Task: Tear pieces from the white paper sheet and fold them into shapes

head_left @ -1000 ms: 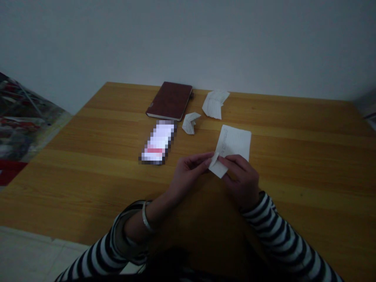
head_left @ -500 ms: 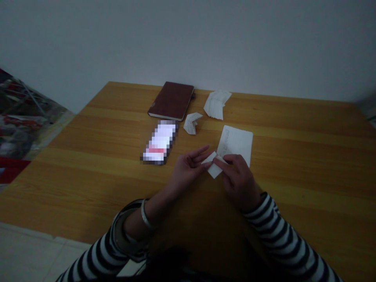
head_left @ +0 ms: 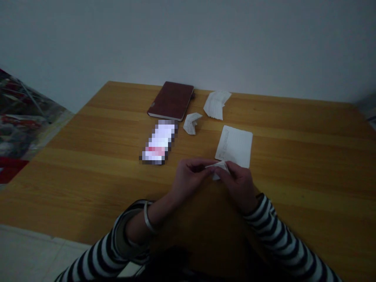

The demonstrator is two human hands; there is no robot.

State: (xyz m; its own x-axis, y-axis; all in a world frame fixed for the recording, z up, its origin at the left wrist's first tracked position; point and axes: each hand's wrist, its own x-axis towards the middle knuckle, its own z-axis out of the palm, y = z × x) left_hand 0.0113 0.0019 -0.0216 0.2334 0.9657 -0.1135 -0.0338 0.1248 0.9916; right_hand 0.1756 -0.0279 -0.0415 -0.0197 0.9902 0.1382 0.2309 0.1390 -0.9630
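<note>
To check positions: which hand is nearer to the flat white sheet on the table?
Right. The right hand sits just at the near edge of the flat white sheet; the left hand lies farther off, to its lower left.

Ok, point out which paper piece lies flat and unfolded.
The lined sheet beyond the right hand. The small piece and larger piece by the notebook are folded up; the left hand and right pinch a creased scrap.
</note>
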